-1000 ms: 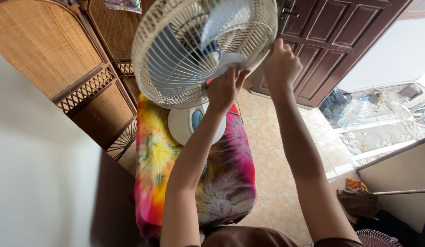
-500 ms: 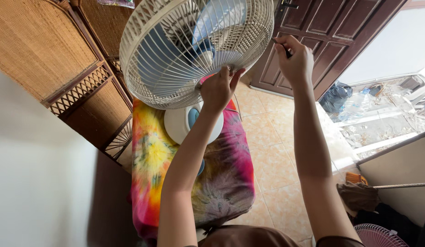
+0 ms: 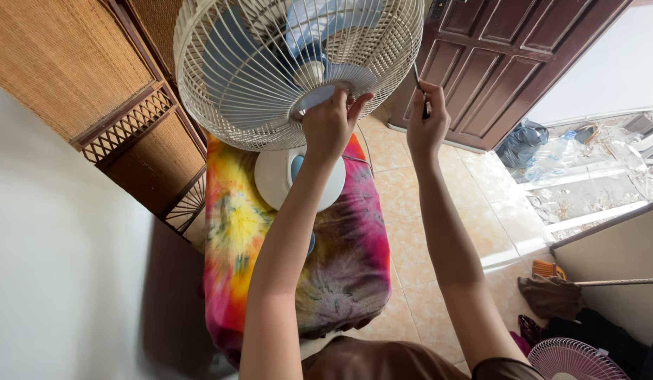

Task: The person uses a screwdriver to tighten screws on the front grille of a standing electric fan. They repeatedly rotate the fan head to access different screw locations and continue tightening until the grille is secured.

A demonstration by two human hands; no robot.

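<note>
Both hands at the cream wire-caged fan (image 3: 270, 63) with blue blades

The left hand (image 3: 330, 127) curls its fingers onto the cage's lower rim; the right hand (image 3: 426, 125), just right, pinches a thin dark tool (image 3: 419, 84) against the cage's edge.

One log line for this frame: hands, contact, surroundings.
left hand: gripping fan guard lower rim | right hand: shut on thin dark tool at guard edge | fan base: on tie-dye cloth

A dark panelled wooden door (image 3: 509, 63) stands open above the beige tiled floor (image 3: 439, 232), woven rattan panels (image 3: 66, 63) far to its left, daylight to its right.
</note>
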